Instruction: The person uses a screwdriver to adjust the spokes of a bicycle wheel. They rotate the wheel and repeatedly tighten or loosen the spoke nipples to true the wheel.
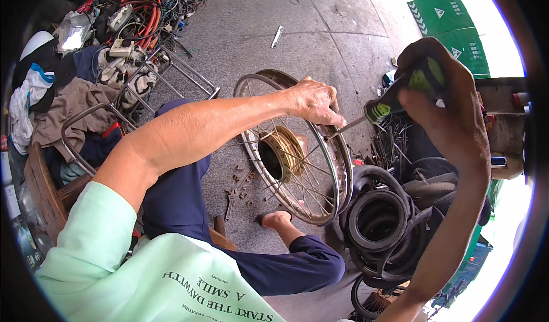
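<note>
A spoked wheel (334, 193) with a pale metal hub (289, 153) stands tilted between my legs, with a doubled rim visible. My left hand (311, 102) grips the top right part of the rim, its fingers curled over it. My right hand (434, 96), raised at the right, is closed around a green and black screwdriver (377, 109). The screwdriver's shaft points down-left to the rim beside my left fingertips; whether its tip touches a spoke fitting I cannot tell.
Small fittings (243, 196) and a wrench (230, 206) lie on the floor. Tyres (377, 222) and loose spokes (392, 145) are piled at the right. A metal frame (171, 65), clothes (68, 110) and tangled cables (146, 16) crowd the left. Green barriers (446, 13) are at the back right.
</note>
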Motion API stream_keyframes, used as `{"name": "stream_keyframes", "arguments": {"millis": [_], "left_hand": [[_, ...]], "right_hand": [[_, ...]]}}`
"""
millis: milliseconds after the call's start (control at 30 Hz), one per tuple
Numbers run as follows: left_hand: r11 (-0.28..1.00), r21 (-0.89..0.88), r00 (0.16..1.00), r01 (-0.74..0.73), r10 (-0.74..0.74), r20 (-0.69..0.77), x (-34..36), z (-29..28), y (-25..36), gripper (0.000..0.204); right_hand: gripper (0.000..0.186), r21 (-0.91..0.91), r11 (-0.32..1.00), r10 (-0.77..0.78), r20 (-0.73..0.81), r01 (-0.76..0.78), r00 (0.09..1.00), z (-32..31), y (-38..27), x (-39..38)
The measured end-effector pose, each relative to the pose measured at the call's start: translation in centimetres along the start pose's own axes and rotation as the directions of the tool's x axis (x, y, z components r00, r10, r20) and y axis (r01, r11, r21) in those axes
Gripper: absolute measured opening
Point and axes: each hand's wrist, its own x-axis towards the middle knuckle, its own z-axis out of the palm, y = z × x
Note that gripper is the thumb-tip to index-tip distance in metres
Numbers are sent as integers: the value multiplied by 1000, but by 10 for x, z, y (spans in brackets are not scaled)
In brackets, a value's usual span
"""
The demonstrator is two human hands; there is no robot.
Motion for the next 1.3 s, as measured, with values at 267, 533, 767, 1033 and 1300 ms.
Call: {"name": "stream_keyframes", "arguments": {"millis": [267,533,767,1033,1300], "left_hand": [[996,22,996,81,-82,34,-6,-6,-4,47],[977,211,997,26,-41,69,-18,0,19,35],[983,182,990,-1,-24,140,-22,3,24,38],[998,15,971,61,-62,230,-36,2,25,61],[978,-207,956,10,52,290,-40,5,21,72]], "right_hand": [[29,-74,996,-61,-51,57,997,5,-6,1],[35,-349,903,196,-183,-250,963,11,-23,1],[22,-80,997,-1,-169,-13,986,11,-21,-14],[25,35,999,2,-82,1,997,17,-27,-11],[27,-385,889,262,-13,-246,965,6,-46,-16]]}}
